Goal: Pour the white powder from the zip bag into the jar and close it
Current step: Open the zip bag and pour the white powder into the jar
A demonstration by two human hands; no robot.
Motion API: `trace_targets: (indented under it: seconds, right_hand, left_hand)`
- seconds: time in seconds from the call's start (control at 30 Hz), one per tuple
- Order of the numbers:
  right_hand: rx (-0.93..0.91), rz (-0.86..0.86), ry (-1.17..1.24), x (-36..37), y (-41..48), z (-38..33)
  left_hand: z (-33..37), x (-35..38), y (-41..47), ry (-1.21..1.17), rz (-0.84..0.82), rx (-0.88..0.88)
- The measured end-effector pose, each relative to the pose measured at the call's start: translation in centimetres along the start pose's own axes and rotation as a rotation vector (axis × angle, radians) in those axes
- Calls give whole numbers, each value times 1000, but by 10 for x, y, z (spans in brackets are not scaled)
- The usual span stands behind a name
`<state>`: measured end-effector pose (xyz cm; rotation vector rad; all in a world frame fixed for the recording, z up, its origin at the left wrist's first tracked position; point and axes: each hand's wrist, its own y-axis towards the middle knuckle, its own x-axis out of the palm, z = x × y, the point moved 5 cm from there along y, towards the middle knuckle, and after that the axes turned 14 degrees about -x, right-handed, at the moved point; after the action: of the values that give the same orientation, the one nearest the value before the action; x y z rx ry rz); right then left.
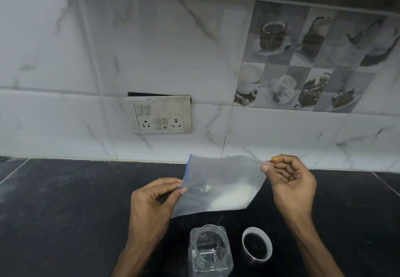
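1. Zip bag (220,181): thin translucent film, rectangular, blue zip strip along its left edge; held sideways in the air above the tabletop (65,212).
2. White powder (233,199): small soft heap, settled in the bag's lower right corner.
3. Left hand (149,201): thumb and fingers (173,184) pinching the lower end of the zip edge.
4. Right hand (290,181): curled fingers (265,168) pinching the bag's opposite upper corner.
5. Jar (210,253): clear plastic, squarish body, round mouth, uncovered; upright on the tabletop, below the bag.
6. Lid (257,244): round, pale rim; flat on the tabletop just right of the jar, not touching it.
7. Tabletop: dark, speckled, polished stone.
8. Wall (65,60): glossy white marble-pattern tiles; rectangular switch plate (162,114); printed tile (313,60) showing cups.
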<state>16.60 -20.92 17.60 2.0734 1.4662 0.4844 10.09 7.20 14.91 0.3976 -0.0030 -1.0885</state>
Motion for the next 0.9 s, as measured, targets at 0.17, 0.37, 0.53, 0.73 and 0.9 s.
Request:
trace_targets:
  seconds: [0.17, 0.37, 0.53, 0.73, 0.9]
  right_hand:
    - [-10, 19, -3, -1, 5, 1]
    - [-9, 1, -54, 12, -1, 7]
    - [2, -42, -92, 13, 0, 12]
    - [-16, -50, -134, 3, 5, 11]
    - [-123, -70, -180, -20, 13, -7]
  left_hand:
    - [-2, 3, 1, 19, 29, -56]
    - [-2, 9, 10, 95, 79, -111]
    - [-5, 11, 12, 96, 68, -120]
    - [-10, 12, 12, 39, 87, -97]
    - [5, 18, 4, 41, 46, -56]
